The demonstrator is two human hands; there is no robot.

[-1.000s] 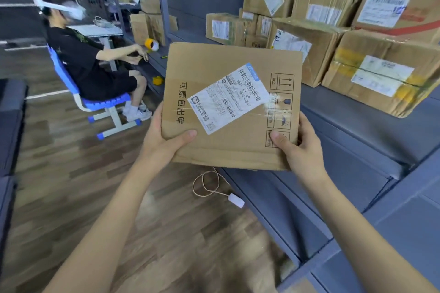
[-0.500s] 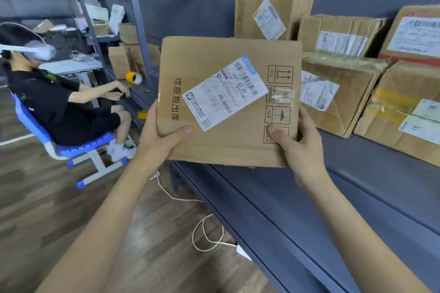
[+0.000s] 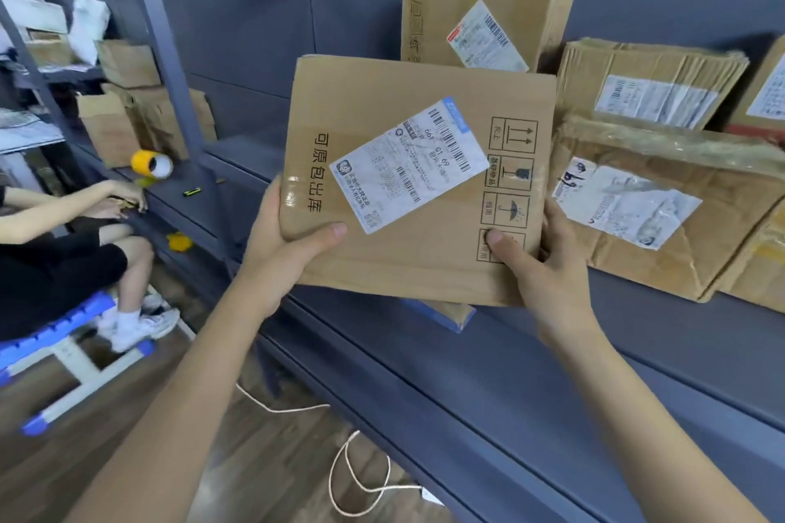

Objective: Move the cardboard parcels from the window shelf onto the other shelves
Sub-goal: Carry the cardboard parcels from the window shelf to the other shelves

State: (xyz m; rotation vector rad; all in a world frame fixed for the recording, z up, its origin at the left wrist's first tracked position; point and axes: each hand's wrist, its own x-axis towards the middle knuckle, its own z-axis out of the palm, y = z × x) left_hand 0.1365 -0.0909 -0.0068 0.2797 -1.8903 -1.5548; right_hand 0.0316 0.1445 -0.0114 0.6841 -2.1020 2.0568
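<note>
Having been carried in from over the wooden floor (image 3: pixel 263 463) a second ago, now hangs above the front part of the grey metal shelf (image 3: pixel 552 374), lifted clear and not yet set down. On that shelf, at the right, a row of brown parcels: the wide taped parcel (image 3: pixel 679 225) just beside, the upright box (image 3: pixel 480 13) behind. Bare shelf surface below and to the left. In the middle, the flat cardboard parcel (image 3: pixel 374 98), printed face toward the camera, a little tilted, held in the air. Clamped at both lower corners: left hand (image 3: pixel 280 251) on the left edge, right hand (image 3: pixel 543 268) on the right edge, well apart, thumbs on the front, other fingers hidden behind. Same grip as before; only closer to the rack and higher against it. White shipping label (image 3: pixel 408 166) slanted across the face. Under the lower edge, a small blue-edged flat thing (image 3: pixel 446 314) on the shelf, not clear what. Probably the placing step now: lower and slide onto the bare surface, taking care not to land on that flat thing or push the taped parcel.
</note>
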